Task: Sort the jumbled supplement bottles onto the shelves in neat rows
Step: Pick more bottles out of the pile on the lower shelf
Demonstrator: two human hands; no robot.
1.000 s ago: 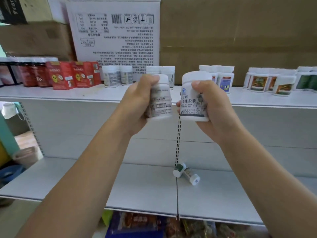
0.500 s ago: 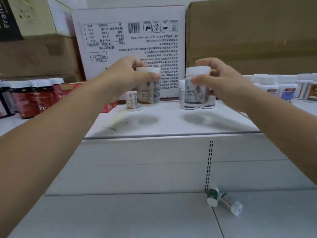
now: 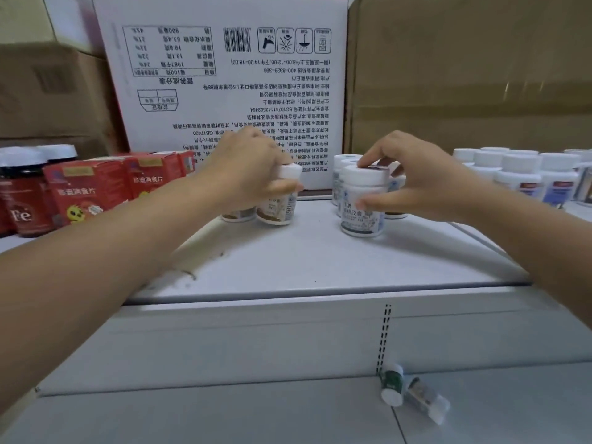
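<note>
Left hand (image 3: 246,169) grasps one brown-label bottle (image 3: 277,210), right hand (image 3: 427,184) one blue-label bottle (image 3: 362,216); two fallen bottles (image 3: 391,384) lie below.

A white carton (image 3: 224,91) with upside-down print stands just behind the left fingers (image 3: 280,187), and 1 brown carton (image 3: 464,75) rises behind the right fingers (image 3: 376,157). Left of the left fingers stand red boxes (image 3: 121,184) in a row, another brown carton (image 3: 54,94) behind them.
</note>
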